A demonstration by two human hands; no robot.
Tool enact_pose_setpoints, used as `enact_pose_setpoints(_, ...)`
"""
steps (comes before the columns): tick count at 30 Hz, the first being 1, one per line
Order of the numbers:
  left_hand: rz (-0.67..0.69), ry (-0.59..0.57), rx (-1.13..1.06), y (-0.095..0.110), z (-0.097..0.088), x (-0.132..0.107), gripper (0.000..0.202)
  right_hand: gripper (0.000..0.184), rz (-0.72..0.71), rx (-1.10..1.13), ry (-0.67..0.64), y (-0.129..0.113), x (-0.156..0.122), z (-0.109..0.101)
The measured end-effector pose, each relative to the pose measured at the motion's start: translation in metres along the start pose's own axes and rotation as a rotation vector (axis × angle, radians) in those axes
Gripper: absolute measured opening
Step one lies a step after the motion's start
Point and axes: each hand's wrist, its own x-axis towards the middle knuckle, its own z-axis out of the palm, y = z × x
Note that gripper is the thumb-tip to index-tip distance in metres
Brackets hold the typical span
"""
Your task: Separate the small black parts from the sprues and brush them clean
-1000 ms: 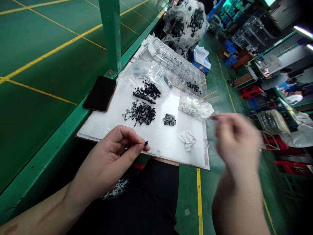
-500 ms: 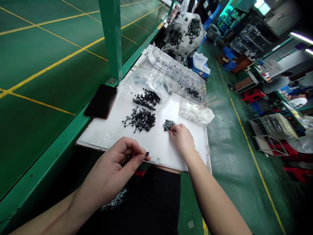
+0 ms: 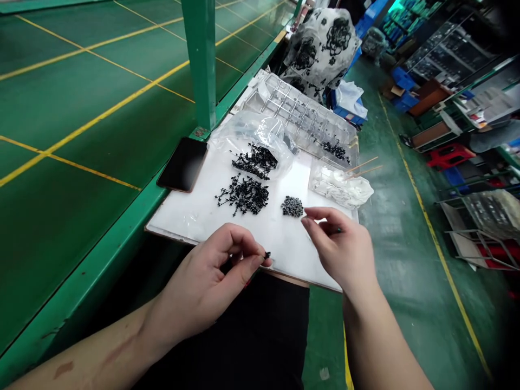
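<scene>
the left hand (image 3: 203, 284) was nearly closed, pinching a small black plastic part (image 3: 267, 255) at its fingertips, just above the white board (image 3: 184, 219). the right hand (image 3: 341, 246) was half open over the board's edge, whether it held anything unclear, a heap of small dark pieces (image 3: 292, 206) just beyond it.

A green counter (image 3: 93, 114) ruled with yellow lines fills the left side, and a green steel post (image 3: 199, 54) rises from its right edge. Beyond that edge lies a green painted floor (image 3: 390, 244) with a yellow stripe (image 3: 441, 260). Farther off stand blue crates (image 3: 404, 78), a red plastic stool (image 3: 450, 156) and dark metal shelving (image 3: 442, 54).
</scene>
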Motion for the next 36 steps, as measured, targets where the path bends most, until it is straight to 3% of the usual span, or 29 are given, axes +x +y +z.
enact_pose_setpoints(4, 0.13, -0.017, 0.044, -0.003, 0.005, -0.001, 0.005, 0.008, -0.166, 0.365, -0.097, -0.037, -0.028, -0.021)
enact_pose_setpoints(9, 0.202, -0.047, 0.072, -0.005, 0.008, -0.001, 0.003, 0.018, -0.248, 0.537, -0.176, -0.053, -0.043, -0.017)
enact_pose_setpoints(20, 0.246, -0.04, 0.088, -0.003, 0.007, -0.001, 0.008, 0.015, -0.222, 0.576, -0.194, -0.056, -0.042, -0.007)
enact_pose_setpoints(25, 0.424, -0.055, 0.26, -0.005, 0.002, 0.0, 0.019, 0.01, 0.019, 0.583, -0.362, -0.06, -0.037, -0.011)
enact_pose_setpoints(28, 0.498, -0.096, 0.371, -0.007, -0.001, 0.004, 0.019, 0.005, 0.008, 0.483, -0.409, -0.059, -0.034, -0.013)
enact_pose_setpoints(31, 0.474, -0.084, 0.44, -0.009, 0.0, 0.011, 0.016, 0.009, -0.05, 0.376, -0.366, -0.057, -0.034, -0.01)
enact_pose_setpoints(36, 0.422, -0.035, 0.54, -0.018, -0.002, 0.02, 0.011, 0.016, -0.022, 0.356, -0.382, -0.049, -0.038, 0.001)
